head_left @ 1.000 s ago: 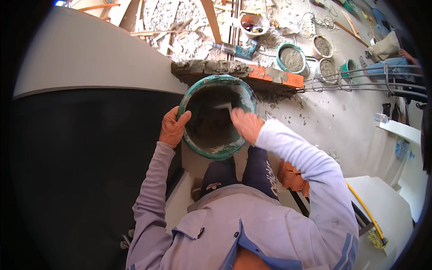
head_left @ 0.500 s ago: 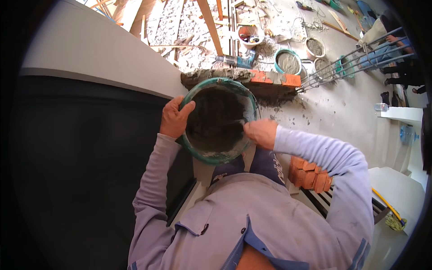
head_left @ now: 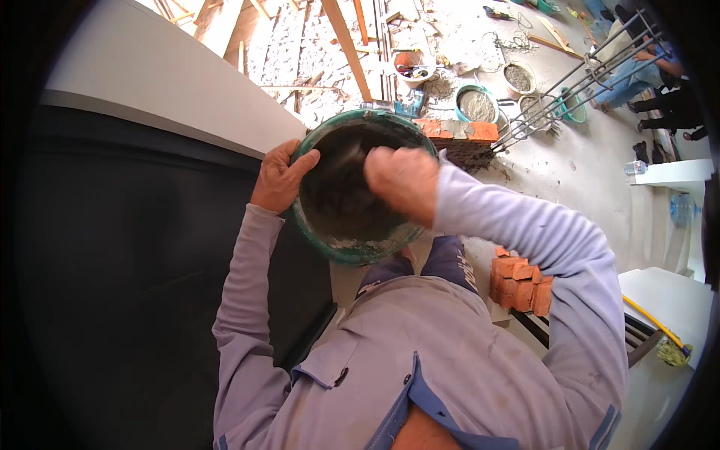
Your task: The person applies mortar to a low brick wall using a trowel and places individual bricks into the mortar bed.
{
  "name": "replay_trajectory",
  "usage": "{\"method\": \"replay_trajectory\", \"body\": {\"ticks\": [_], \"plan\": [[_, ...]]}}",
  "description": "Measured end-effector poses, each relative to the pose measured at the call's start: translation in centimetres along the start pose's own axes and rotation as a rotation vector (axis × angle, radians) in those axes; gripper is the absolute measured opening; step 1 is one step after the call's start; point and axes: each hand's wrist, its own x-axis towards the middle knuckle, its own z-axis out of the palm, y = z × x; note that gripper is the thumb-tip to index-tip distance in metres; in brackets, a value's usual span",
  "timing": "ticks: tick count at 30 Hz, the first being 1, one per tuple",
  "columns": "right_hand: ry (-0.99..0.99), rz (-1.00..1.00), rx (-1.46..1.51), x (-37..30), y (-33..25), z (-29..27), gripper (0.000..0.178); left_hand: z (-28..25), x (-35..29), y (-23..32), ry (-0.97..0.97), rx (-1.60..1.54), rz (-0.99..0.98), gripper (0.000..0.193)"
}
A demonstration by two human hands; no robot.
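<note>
A round green bucket (head_left: 322,246) is in front of me at waist height, with dark wet mortar (head_left: 330,199) inside. My left hand (head_left: 281,177) grips its left rim, thumb over the edge and fingers outside. Over the bucket's right half my right hand (head_left: 405,181) is closed like a fist, smeared by motion. A blurred pale shape shows beside its knuckles; I cannot make out what it holds. Just beyond the bucket stands a low wall of orange bricks and mortar (head_left: 459,130), partly hidden by the bucket.
A dark panel (head_left: 150,262) borders my left. Stacked bricks (head_left: 519,285) sit near my right elbow. Past the wall are a blue power drill (head_left: 405,108), a mortar tub (head_left: 477,104) and more buckets. A rebar cage (head_left: 574,86) juts out rightward, near another person's legs (head_left: 626,84).
My right hand has moved left and up from the bucket's right rim to over its inside. The bucket has shifted slightly left and away, covering more of the wall.
</note>
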Motion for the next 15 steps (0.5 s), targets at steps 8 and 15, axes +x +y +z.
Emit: {"method": "replay_trajectory", "body": {"ticks": [8,15], "plan": [[-0.32,-0.069,-0.271,-3.4,-3.1,-0.3,0.029,0.5,0.2,0.0,0.101,0.047,0.029,0.033],[-0.557,0.062,0.405,-4.3,1.1,2.7,0.026,1.6,0.8,-0.5,0.157,0.293,0.009,0.033]]}}
